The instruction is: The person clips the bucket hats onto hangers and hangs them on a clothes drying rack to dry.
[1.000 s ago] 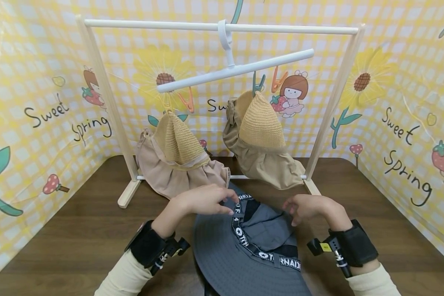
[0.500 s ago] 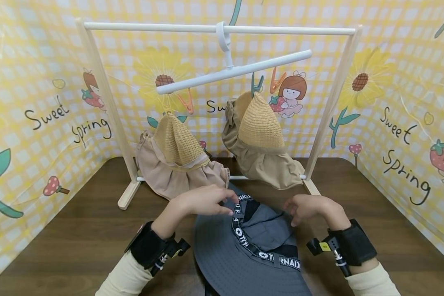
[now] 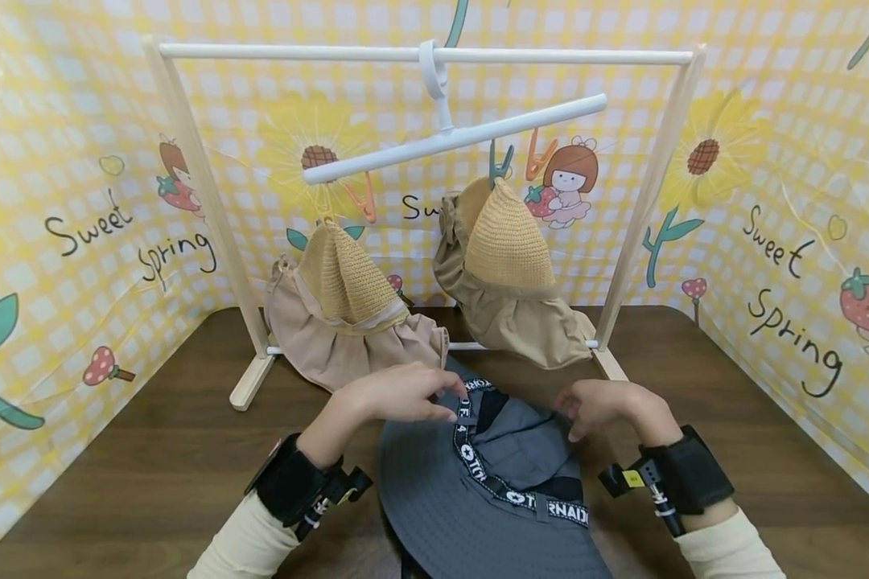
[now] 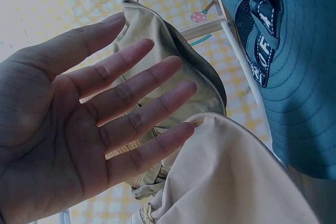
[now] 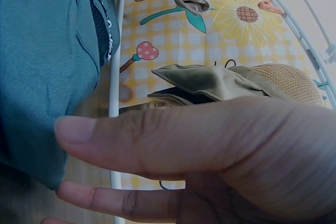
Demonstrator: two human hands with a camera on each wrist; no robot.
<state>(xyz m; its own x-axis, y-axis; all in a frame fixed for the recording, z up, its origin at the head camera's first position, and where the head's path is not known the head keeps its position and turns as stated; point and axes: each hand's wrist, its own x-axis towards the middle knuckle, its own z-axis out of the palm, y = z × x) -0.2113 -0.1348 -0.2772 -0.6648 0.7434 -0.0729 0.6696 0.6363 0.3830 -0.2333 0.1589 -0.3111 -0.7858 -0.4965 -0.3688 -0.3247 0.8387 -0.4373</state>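
A dark grey wide-brimmed sun hat with a black lettered band lies on the table between both hands. My left hand is over its left side, fingers relaxed. In the left wrist view this left hand has its fingers spread and palm bare, with the hat to the right. The right hand is at the crown's right side, fingers loosely bent and holding nothing. In the right wrist view, the right hand's thumb and finger tips sit right at the edge of the hat.
Behind stands a rack with a white rail. On it a tilted white hanger carries a pink-brimmed straw hat and a khaki-brimmed one. A green clip grips the khaki hat; two orange clips hang unused.
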